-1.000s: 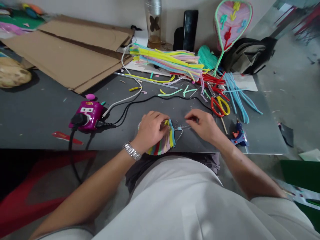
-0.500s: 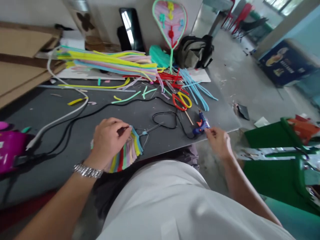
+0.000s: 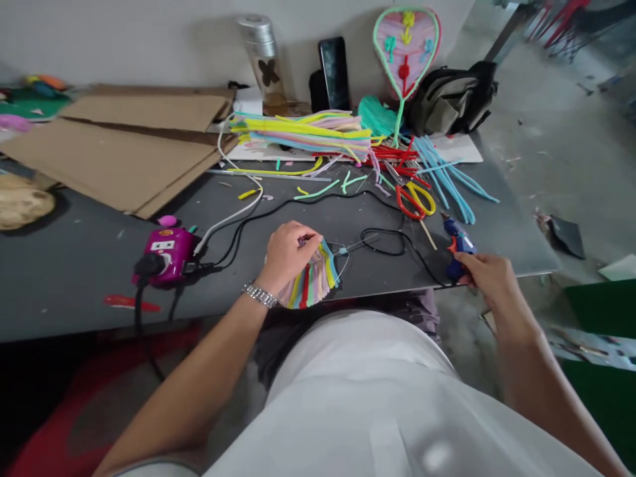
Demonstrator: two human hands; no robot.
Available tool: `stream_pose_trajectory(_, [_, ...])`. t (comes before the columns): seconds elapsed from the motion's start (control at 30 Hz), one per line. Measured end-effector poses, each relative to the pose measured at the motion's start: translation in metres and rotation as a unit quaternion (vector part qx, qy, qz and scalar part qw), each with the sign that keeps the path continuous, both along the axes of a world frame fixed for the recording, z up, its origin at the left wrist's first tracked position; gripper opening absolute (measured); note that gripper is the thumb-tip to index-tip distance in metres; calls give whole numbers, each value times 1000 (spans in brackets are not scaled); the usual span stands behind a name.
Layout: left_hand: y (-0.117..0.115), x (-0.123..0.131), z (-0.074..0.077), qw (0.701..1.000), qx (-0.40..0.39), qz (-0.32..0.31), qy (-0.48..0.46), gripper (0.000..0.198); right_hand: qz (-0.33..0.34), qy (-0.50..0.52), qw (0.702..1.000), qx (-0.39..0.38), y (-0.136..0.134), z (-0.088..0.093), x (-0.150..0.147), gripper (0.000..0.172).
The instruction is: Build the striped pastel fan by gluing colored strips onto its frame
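Note:
My left hand [image 3: 292, 255], with a metal watch on the wrist, is closed on a fan-shaped piece of striped pipe cleaners [image 3: 318, 281] at the table's front edge. Its fingertips pinch the upper part, and the palm hides the left side. Thin wires with a small blue bit [image 3: 342, 251] stick out to the right of it. Over at the right, my right hand [image 3: 489, 278] is closed around the handle of a blue glue gun [image 3: 458, 235], whose nozzle points away from me. Scissors [image 3: 416, 200] with red and yellow handles and a thin wooden stick [image 3: 427, 234] lie beside the gun.
A black cable [image 3: 318, 197] crosses the table from a purple power strip [image 3: 171, 252]. Bundled pipe cleaners [image 3: 308, 129], cardboard [image 3: 129, 156], a bottle [image 3: 263, 59], a phone [image 3: 334, 73], a pipe-cleaner racket shape [image 3: 405, 53] and a bag [image 3: 452, 99] stand or lie behind.
The view has swung left, so things appear farther right. My right hand has closed further around the glue gun's handle. My left hand stays on the striped piece.

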State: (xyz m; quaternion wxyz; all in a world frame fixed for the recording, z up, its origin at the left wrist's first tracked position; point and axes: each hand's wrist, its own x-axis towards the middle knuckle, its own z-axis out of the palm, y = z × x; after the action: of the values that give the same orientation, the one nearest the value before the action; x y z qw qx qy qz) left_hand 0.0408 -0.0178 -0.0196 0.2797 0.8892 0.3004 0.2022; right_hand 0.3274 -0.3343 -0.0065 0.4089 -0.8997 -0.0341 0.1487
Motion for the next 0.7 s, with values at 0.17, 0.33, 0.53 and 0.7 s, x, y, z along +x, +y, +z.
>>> stream_pose_trajectory(0.17, [3,1,6,999,-44,-5,7,24,-19,-71,974,213,-2,23,-21,25])
stream_pose_trajectory(0.33, [4,6,10,999,-39,8,34,24,155,81,930,324,20,45,-44,24])
stream_pose_trajectory(0.53, [-5,3,10,999,-25,3,33,22,215,153,908,325,91,40,-111,35])
stream_pose_trajectory(0.7, [-13,-3,9,998,42,-10,37,23,173,159,881,411,148,20,-165,48])
